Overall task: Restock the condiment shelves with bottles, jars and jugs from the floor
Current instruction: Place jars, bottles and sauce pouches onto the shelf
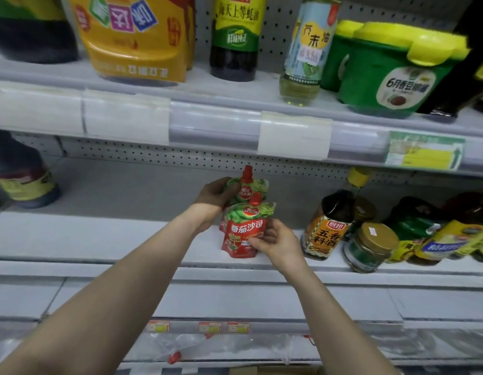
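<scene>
Two red-and-green ketchup pouches with red caps stand upright on the middle shelf, one behind the other. My left hand grips the rear pouch near its top. My right hand pinches the lower right side of the front pouch, which stands near the shelf's front edge.
To the right on the same shelf stand a cooking wine bottle, a gold-lidded jar and several more bottles. The upper shelf carries an orange pouch, a dark bottle, a pale oil bottle and green tubs. A dark jug stands at far left.
</scene>
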